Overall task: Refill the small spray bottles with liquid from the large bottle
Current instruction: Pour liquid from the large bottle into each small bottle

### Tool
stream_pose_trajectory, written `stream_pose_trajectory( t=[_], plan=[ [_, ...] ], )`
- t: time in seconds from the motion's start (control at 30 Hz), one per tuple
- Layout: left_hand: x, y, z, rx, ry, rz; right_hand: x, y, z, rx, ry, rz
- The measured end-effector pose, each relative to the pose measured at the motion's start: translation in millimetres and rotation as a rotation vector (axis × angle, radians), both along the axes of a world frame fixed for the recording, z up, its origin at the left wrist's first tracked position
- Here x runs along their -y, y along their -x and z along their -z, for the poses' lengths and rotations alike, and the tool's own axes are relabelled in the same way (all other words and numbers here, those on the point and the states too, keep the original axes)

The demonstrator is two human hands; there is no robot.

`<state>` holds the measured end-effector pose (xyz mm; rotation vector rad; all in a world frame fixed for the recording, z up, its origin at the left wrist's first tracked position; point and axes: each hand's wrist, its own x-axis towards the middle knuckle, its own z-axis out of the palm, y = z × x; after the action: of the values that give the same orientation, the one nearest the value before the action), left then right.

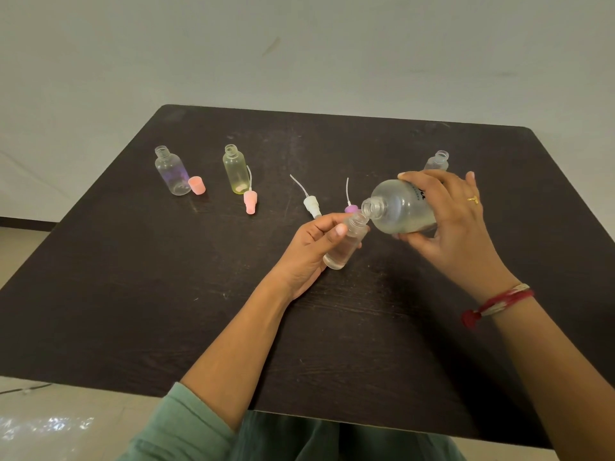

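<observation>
My right hand [456, 224] grips the large clear bottle [399, 207], tipped on its side with its open neck pointing left. That neck meets the mouth of a small clear bottle [346, 246], which my left hand [309, 251] holds tilted just above the dark table [166, 294]. Some clear liquid lies in the small bottle's lower end. Three more open small bottles stand on the table: a purple-tinted one [171, 171], a yellow one [237, 169], and a clear one [436, 160] partly hidden behind my right hand.
Loose spray heads lie on the table: a pink one [249, 201] with its tube, a white one [311, 204], a purple one [349, 207] partly hidden by the small bottle. A pink cap [196, 185] stands by the purple-tinted bottle. The table's near edge is at my lap.
</observation>
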<state>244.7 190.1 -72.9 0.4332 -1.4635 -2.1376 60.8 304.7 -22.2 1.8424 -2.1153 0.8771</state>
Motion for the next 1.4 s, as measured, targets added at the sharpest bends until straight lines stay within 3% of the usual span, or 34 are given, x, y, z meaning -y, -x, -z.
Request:
stream_pose_trajectory(
  t=[0.1, 0.3, 0.43, 0.6, 0.8, 1.03, 1.4],
  plan=[
    [-1, 0, 0, -0.008, -0.023, 0.001, -1, -1, 3, 0.154, -0.003, -0.049],
    [3, -1, -2, -0.132, -0.175, 0.015, -3, -4, 9, 0.768, 0.169, -0.124],
    [9, -3, -2, -0.258, -0.317, 0.003, -5, 0, 19, 0.949, 0.231, -0.111],
    [13, -6, -1, -0.347, -0.402, 0.017, -9, 5, 31, 1.048, 0.313, -0.091],
    [13, -7, -1, -0.293, -0.346, 0.0, -14, 13, 37, 1.073, 0.354, -0.062],
    [11, -1, -1, 0.035, 0.088, -0.279, -15, 12, 45, 1.066, 0.404, -0.018],
    [44, 25, -25, 0.074, 0.294, -0.556, -16, 9, 50, 0.927, 0.435, 0.075]
  ],
)
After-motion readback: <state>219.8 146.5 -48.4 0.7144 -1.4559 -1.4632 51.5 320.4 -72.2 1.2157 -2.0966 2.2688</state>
